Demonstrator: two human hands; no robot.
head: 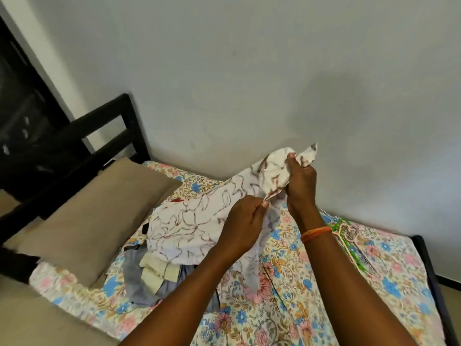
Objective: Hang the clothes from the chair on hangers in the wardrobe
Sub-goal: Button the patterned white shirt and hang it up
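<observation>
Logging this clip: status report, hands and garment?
Both hands, left hand and right hand, grip the white printed garment, lifted off the clothes pile. Hangers unused on bed.

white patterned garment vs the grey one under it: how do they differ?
The white patterned garment carries brown line drawings; the grey garment looks plain. The white one is partly lifted, gripped by the left hand and right hand; the grey one lies untouched, crumpled beneath it. The white one shows more area. Both lie on the floral bedsheet.
</observation>
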